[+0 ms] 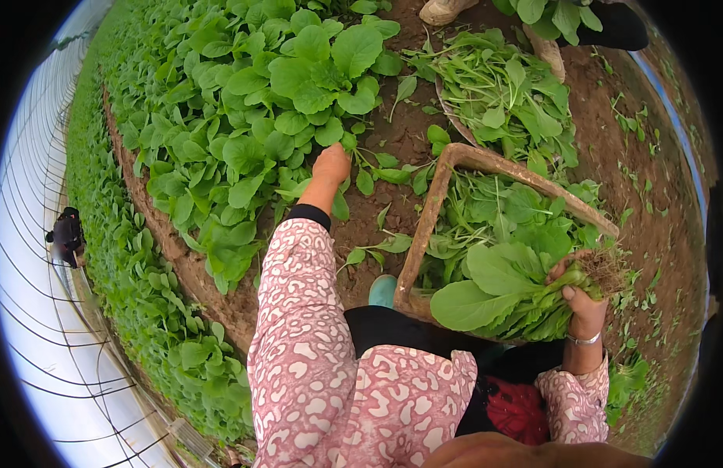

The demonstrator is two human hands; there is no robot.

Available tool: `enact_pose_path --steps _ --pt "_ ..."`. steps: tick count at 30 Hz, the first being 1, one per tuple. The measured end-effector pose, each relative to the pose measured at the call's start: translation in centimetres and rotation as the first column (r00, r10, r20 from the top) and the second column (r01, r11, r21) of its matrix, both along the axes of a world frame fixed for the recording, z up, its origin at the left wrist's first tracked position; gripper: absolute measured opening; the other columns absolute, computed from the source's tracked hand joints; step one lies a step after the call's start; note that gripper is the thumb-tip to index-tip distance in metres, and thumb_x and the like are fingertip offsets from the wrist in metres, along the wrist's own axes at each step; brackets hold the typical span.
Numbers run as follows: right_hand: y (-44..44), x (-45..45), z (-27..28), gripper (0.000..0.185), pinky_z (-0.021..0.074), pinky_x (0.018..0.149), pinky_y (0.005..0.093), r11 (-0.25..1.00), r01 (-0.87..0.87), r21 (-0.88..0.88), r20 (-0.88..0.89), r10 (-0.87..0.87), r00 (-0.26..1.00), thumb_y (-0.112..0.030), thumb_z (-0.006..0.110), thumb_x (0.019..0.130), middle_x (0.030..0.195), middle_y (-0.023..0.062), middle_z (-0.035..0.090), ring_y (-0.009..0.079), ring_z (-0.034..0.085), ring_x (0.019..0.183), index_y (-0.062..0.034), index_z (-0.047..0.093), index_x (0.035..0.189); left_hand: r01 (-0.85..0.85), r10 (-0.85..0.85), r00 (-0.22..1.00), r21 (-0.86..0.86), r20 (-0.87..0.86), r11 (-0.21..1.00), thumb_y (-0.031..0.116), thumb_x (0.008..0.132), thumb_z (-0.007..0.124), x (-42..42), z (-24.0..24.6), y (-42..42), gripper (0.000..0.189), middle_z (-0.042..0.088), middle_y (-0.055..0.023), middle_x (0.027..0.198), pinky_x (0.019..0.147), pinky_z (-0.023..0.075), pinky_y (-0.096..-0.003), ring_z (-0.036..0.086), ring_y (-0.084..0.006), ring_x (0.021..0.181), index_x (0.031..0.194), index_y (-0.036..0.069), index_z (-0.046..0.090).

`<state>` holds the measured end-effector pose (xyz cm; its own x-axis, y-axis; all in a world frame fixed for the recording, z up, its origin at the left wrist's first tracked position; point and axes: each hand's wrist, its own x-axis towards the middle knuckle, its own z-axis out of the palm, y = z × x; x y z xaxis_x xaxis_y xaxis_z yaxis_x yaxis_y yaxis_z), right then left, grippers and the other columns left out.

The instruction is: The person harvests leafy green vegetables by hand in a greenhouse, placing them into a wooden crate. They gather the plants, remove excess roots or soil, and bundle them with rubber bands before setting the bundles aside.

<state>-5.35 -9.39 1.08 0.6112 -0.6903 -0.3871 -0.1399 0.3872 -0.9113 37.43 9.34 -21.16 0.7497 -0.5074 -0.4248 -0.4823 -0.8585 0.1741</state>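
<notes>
My right hand (582, 289) grips a bunch of leafy green plants (508, 286) near their base. The soil-covered roots (605, 271) stick out past my fingers, and the broad leaves point left over a muddy-rimmed crate (420, 234). Inside the crate lie more loose leafy greens (455, 205). My left hand (332, 162) reaches to the edge of the bed of growing leafy greens (244, 99), touching the plants low down. Its fingers are curled and mostly hidden by the hand itself and the leaves, so what they hold does not show.
Beyond the crate, a heap of pulled greens (513, 88) lies in a shallow container. Another person's shoes (446, 10) stand beside it. Bare soil (391, 140) carries scattered leaves. A person (67, 237) is far left by the plastic greenhouse wall (34, 175).
</notes>
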Motion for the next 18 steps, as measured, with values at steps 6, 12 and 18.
enact_pose_path --steps 6,12,18 --pt "1.0 0.4 1.7 0.045 0.0518 0.079 0.0360 0.998 -0.051 -0.027 0.070 0.052 0.996 -0.009 0.075 0.068 0.091 0.0109 0.065 0.0214 0.064 0.084 0.0023 0.056 0.107 -0.051 0.043 0.999 -0.404 -0.028 0.913 0.022 0.085 0.059 -2.7 4.8 3.3 0.026 0.063 -0.0212 0.093 0.077 0.0479 -0.0439 0.060 -0.0370 0.088 0.099 0.000 0.052" --pt "1.9 0.6 2.7 0.040 0.0511 0.080 0.0320 0.993 -0.122 -0.003 0.195 0.120 0.973 -0.001 0.072 0.069 0.092 0.0072 0.067 0.0178 0.065 0.084 0.0009 0.059 0.106 -0.540 -0.120 0.707 -0.642 -0.697 0.544 0.011 0.088 0.055 -9.5 15.4 -1.6 0.017 0.062 -0.0080 0.088 0.074 0.0501 -0.0308 0.061 -0.0169 0.079 0.103 0.002 0.052" --pt "2.3 1.0 2.9 0.051 0.0488 0.085 0.0295 0.967 -0.253 0.040 0.336 0.225 0.915 -0.002 0.075 0.069 0.105 0.0053 0.064 0.0139 0.061 0.094 -0.0015 0.056 0.116 -0.557 -0.302 0.621 -0.679 -0.723 0.479 0.004 0.088 0.052 -16.3 25.4 -4.0 0.018 0.063 -0.0103 0.090 0.077 0.0526 -0.0337 0.064 -0.0205 0.082 0.106 0.001 0.052"
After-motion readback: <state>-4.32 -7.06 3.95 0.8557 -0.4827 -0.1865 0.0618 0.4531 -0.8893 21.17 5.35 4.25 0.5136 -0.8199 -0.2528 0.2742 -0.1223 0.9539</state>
